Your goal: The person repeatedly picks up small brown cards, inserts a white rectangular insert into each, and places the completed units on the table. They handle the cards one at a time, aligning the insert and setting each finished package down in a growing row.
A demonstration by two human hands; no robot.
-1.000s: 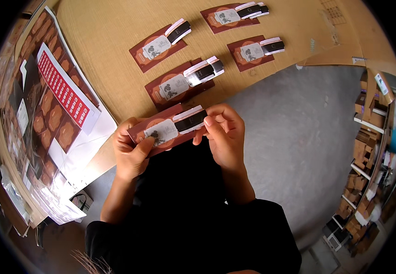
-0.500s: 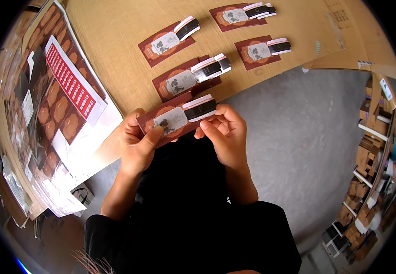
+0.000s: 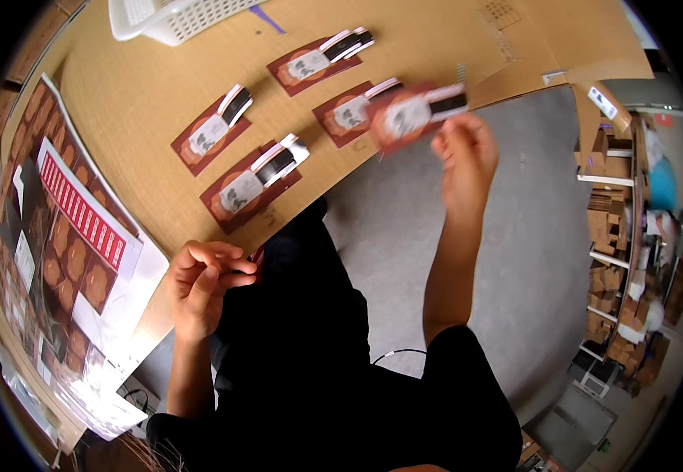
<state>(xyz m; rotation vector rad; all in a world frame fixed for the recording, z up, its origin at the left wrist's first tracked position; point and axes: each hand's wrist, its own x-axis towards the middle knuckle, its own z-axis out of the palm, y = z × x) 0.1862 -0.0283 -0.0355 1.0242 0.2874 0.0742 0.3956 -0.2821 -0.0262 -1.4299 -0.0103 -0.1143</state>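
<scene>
Head view: right hand (image 3: pixel 463 153) holds dark-red card (image 3: pixel 412 116), long axis left-right.

Your right hand (image 3: pixel 461 153) has carried the dark red card (image 3: pixel 414 114) far and right; your left hand (image 3: pixel 204 285) let go of it.

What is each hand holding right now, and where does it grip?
The right hand pinches a dark red printed card packet, blurred, near its lower right edge. The left hand is curled; whether it holds anything cannot be told.
</scene>
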